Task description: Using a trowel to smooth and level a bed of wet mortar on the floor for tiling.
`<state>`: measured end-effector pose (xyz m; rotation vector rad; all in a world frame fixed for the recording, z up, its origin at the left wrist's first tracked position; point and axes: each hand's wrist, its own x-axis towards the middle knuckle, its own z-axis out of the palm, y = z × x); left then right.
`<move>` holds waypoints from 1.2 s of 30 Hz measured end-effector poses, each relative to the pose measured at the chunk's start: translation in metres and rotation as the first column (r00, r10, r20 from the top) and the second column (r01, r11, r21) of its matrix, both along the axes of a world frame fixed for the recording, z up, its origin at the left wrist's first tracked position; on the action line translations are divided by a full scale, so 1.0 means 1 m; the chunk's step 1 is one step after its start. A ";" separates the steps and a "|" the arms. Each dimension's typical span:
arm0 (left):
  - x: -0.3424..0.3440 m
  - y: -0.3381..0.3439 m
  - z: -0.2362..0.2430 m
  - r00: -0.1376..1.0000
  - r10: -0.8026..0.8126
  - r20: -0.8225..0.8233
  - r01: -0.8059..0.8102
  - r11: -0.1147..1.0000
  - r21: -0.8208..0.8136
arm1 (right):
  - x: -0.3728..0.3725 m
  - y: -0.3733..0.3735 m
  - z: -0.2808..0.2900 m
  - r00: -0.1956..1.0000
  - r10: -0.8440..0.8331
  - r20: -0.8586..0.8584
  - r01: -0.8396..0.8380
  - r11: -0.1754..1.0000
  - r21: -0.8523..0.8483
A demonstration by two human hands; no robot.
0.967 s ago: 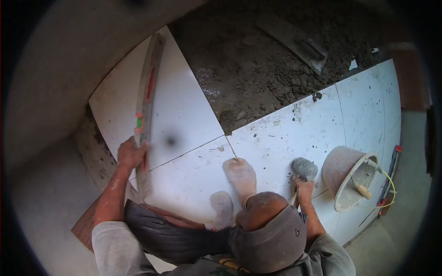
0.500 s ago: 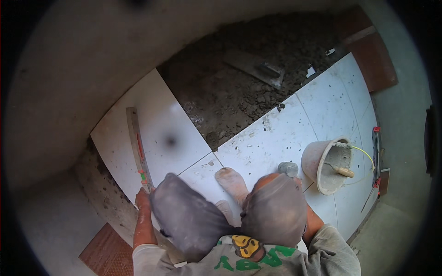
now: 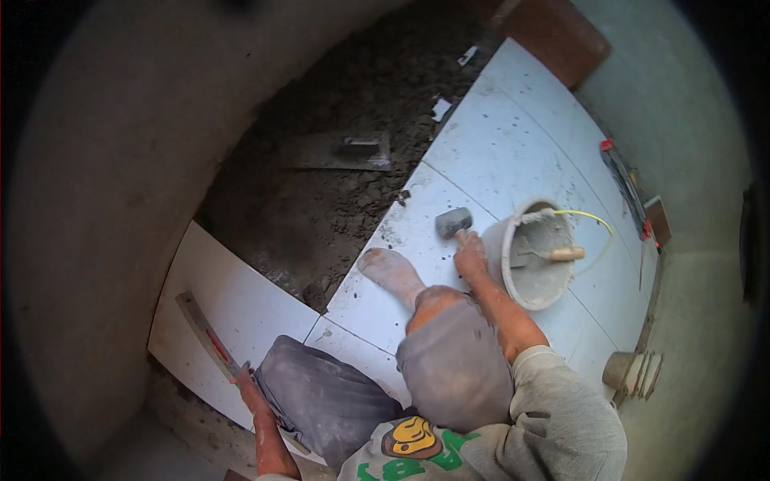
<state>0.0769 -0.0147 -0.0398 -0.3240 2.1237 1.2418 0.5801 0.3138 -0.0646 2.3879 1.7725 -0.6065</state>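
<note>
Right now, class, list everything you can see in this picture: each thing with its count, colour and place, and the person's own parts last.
floor tiles: several, white, laid across the right and lower left
mortar bed: one, dark grey, bare patch at upper middle
trowel: one, grey, lying on the mortar bed
bucket: one, grey, on the tiles at right, a wooden-handled tool inside
rubber mallet: one, grey head, on the tiles beside the bucket
spirit level: one, long, grey with red, on the lower-left tile
bare foot: one, dusty, on a tile
left hand: at the level's near end
right hand: gripping the mallet's handle
</note>
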 end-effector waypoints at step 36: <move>0.098 -0.018 -0.069 0.651 -0.683 -0.331 0.253 0.607 -0.754 | -0.498 0.052 0.056 0.573 0.649 -0.500 -0.727 0.685 0.055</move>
